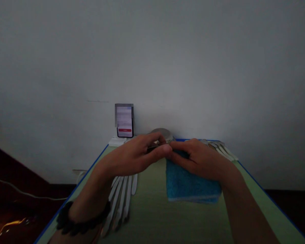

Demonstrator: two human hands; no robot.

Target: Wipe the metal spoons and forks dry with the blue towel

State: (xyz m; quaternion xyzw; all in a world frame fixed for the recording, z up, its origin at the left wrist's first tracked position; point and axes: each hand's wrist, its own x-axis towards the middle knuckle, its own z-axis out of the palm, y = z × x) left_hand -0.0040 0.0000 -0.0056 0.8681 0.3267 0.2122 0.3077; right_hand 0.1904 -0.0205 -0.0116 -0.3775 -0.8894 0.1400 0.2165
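One green counter (152, 213) with a blue edge takes up the lower part of the frame, running up to the wall at the centre.

Next in size is the blue cloth (191, 188), right of centre, its upper part under the right hand and its pale-hemmed edge pointing toward the bottom. It looks like a thick, fuzzy towel: light, soft and limp, with nothing to break and little tendency to slip. A bunched fold near its upper edge, pressed between thumb and fingers, should be the surest hold; taken by a corner, it would sag.

The two hands meet near the middle of the frame. The right hand (199, 157) is closed on the cloth, whose blue shows in the gap between thumb and forefinger. The left hand (138, 156) is half curled, thumb and fingertips drawn together against the right fingertips; whether it pinches something small cannot be told.

Behind them, at the wall, sits a round metallic-looking thing (160, 131), partly hidden. A dark bracelet (76, 228) circles the wrist at lower left. A phone (125, 122) stands upright left of centre. Smallest are the slim cutlery pieces: fanned handles (128, 196) below the left hand, and a pale group (225, 150) beyond the right.
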